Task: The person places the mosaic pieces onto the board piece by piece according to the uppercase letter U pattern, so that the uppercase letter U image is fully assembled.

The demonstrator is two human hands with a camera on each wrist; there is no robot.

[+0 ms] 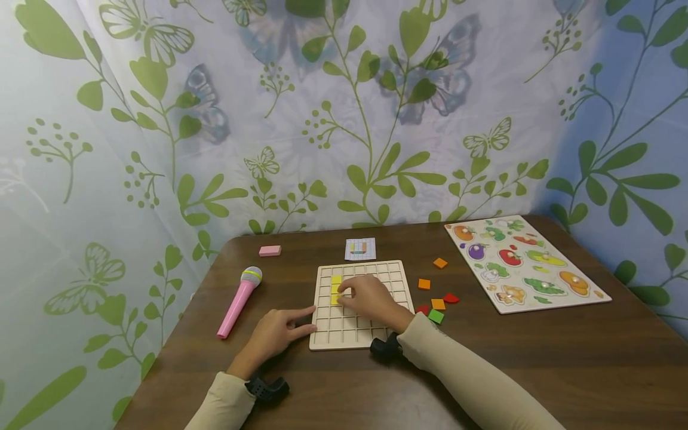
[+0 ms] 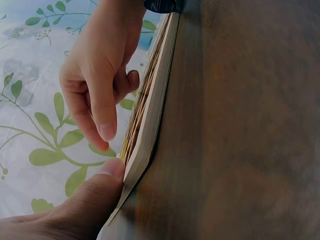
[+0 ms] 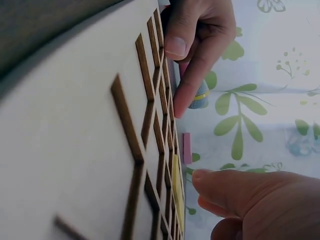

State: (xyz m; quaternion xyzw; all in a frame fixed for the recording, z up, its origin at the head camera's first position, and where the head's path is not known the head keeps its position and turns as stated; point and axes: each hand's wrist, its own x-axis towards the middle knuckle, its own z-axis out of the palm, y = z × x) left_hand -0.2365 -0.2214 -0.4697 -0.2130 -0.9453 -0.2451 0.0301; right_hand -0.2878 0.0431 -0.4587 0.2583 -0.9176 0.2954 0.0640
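A wooden grid board (image 1: 344,340) lies on the table with a short column of yellow square tiles (image 1: 336,279) in its left part. My left hand (image 1: 275,331) rests at the board's left edge, thumb and forefinger spread and touching it; its thumb (image 2: 111,169) shows against the rim in the left wrist view. Over the yellow tiles hovers my right hand (image 1: 368,297), thumb and forefinger apart, with nothing visible between them. In the right wrist view its fingertips (image 3: 202,176) stand just off a yellow tile (image 3: 176,175). The right hand hides some of the grid.
Right of the board lie orange tiles (image 1: 424,284), a green tile (image 1: 436,316) and red pieces (image 1: 451,298). A vegetable puzzle board (image 1: 516,304) stands farther right. Behind is a pattern card (image 1: 360,255); leftward are a pink block (image 1: 270,251) and a toy microphone (image 1: 236,307).
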